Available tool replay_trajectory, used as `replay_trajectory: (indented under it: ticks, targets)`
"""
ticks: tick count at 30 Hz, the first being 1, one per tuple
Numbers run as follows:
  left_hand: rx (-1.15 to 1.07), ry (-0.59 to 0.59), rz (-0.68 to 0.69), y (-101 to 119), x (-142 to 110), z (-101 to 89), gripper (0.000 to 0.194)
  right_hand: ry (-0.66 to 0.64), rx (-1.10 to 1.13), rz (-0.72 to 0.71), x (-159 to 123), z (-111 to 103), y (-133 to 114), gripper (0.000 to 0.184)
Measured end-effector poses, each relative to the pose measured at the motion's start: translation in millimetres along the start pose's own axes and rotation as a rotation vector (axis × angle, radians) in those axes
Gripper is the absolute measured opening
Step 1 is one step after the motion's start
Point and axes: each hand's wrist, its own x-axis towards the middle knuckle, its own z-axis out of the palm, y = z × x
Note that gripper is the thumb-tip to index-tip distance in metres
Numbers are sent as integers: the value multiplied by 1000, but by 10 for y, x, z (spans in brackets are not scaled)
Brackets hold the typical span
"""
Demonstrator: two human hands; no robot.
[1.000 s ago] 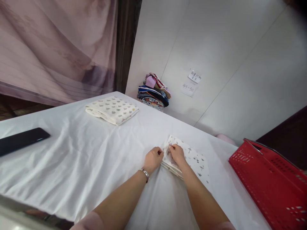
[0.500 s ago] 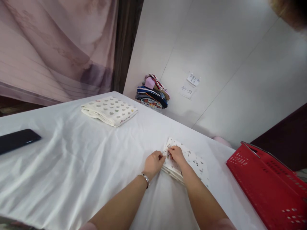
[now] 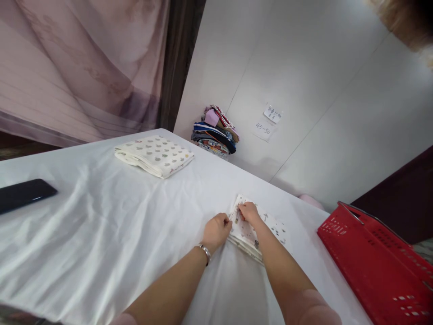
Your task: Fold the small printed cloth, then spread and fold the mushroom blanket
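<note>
A folded white cloth (image 3: pixel 270 229) with small grey prints lies on the white-covered table (image 3: pixel 111 239), right of the middle. My left hand (image 3: pixel 217 229), with a silver bracelet at the wrist, pinches the cloth's near left corner. On the cloth's left edge, a little farther back, my right hand (image 3: pixel 248 213) is closed with its fingertips pressed at the fold. The right forearm crosses over part of the cloth and hides it. Farther back on the left lies another folded cream cloth (image 3: pixel 157 154) with rows of grey prints, touched by neither hand.
A black phone (image 3: pixel 25 195) rests at the table's left side. At the right edge stands a red plastic basket (image 3: pixel 375 266). A stack of folded clothes (image 3: pixel 216 131) sits beyond the far edge, by a grey wall with paper notes (image 3: pixel 267 122). A pink curtain (image 3: pixel 84 67) hangs at left.
My right hand has shifted slightly along the cloth's edge, its fingers more curled. My left hand has stayed nearly still at the corner. The view has moved very slightly.
</note>
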Motion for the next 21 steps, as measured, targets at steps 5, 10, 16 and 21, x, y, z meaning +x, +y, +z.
replay_trajectory:
  ticks: [5, 10, 16, 21]
  targets:
    - [9, 1, -1, 18, 0, -4, 11, -28, 49, 63, 20, -5, -59, 19]
    - [6, 5, 4, 17, 3, 2, 10, -46, 180, 47, 26, -37, -76, 17]
    - [19, -6, -11, 17, 0, -2, 10, -91, 321, 0, -20, -64, -84, 17]
    - [23, -22, -21, 34, -6, -17, 10, -140, 362, 26, -74, -74, -91, 13]
